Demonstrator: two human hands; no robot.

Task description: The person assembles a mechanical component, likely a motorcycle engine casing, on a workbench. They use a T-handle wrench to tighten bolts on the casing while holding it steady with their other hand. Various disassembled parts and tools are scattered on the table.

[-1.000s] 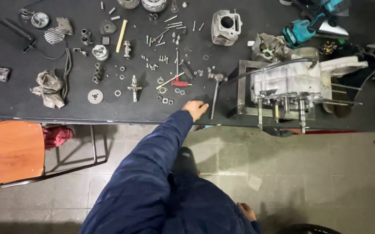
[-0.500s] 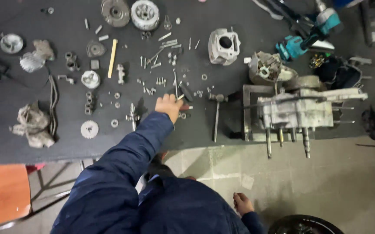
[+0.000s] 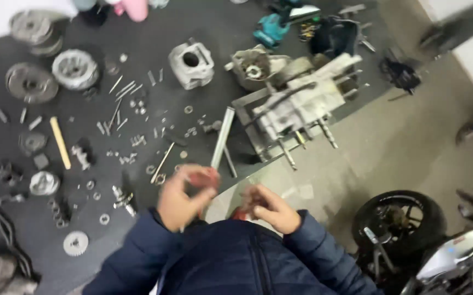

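- Both hands are up close to the chest, over the near edge of the dark tabletop [image 3: 203, 22]; the left hand [image 3: 179, 199] has its grip pinched around a small red-handled tool [image 3: 203, 177], thumb and fingers closed on it; motion blur hides just what kind of tool it is
- The right hand [image 3: 272, 207] sits just beside it, fingers curled towards something reddish; whether its grip really has hold of anything, I cannot tell
- So the tool is off the tabletop and in hand; that much of the job looks done, by my reading
- The engine crankcase [image 3: 302, 106] sits on its metal stand [image 3: 258, 136] at the right of the tabletop, studs and shafts poking out towards the near side; neither hand touches it
- The bare cylinder [image 3: 191, 64] stands apart, farther back; clutch and gear discs [image 3: 74, 68] lie at the far left; a wooden stick [image 3: 60, 142] and a small sprocket [image 3: 75, 243] lie at the left
- Bolts, washers and pins [image 3: 132, 109] are strewn loose between them; a long metal bar [image 3: 222, 136] lies just left of the stand
- With this many parts spread out separately, I judge most of the engine work is left
- A motorcycle wheel [image 3: 398, 218] rests on the floor at the near right
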